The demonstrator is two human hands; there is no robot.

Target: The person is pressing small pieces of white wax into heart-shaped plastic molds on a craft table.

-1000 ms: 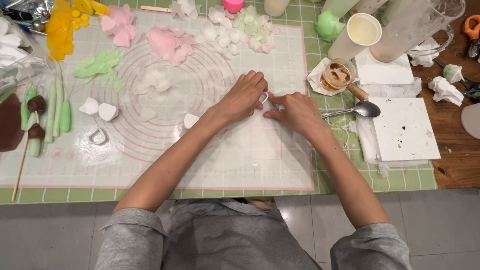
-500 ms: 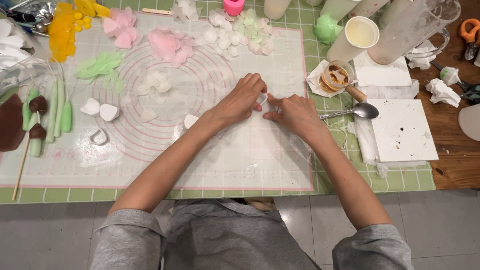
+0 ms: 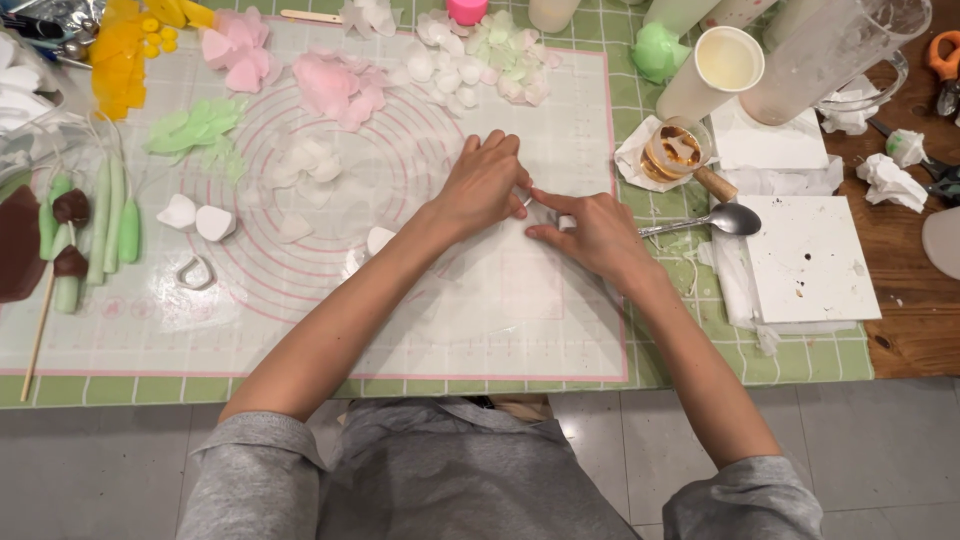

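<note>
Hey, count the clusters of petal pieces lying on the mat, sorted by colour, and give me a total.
Pink petal clusters: 2
Green leaf cluster: 1
White petal clusters: 2
Pale green-white cluster: 1
Total: 6, all on the mat

Both forearms bare, grey sleeves pushed to elbows, arms converging fwd toward centre. L hand (image 3: pixel 487 183): palm down, fingers together and slightly curled, wrist straight. R hand (image 3: pixel 592 231): palm down, index finger extended toward L hand, thumb tucked below it. Fingertips of both hands meet; touching. Whether either grip is closed on anything: can't tell.
</note>
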